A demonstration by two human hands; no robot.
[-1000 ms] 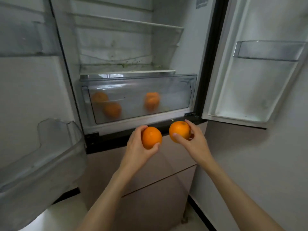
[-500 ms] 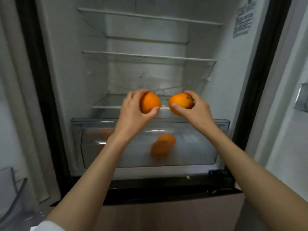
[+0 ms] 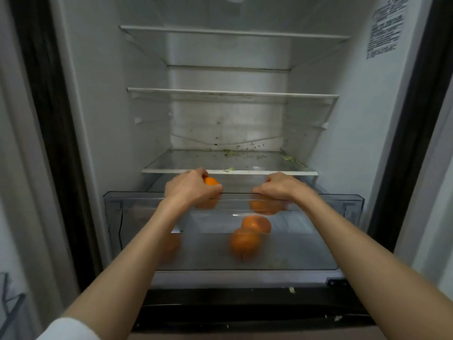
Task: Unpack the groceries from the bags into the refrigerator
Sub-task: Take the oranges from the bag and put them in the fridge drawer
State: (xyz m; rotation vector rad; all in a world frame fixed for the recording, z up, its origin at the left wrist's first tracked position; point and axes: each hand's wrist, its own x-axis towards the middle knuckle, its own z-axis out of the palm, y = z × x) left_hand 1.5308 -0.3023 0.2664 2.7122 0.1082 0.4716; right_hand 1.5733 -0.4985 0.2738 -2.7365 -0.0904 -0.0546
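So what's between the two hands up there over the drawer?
Nothing sits between the left hand and the right hand in the head view, just the clear drawer's top edge. Two oranges lie lower down inside it.

- The clear crisper drawer at the bottom of the refrigerator carries two oranges lying touching on its floor, right of centre.
- A third orange lies toward its left, blurred behind a forearm.
- The glass shelf above the drawer bears scattered green scraps and dark specks.
- The two upper shelves are bare.
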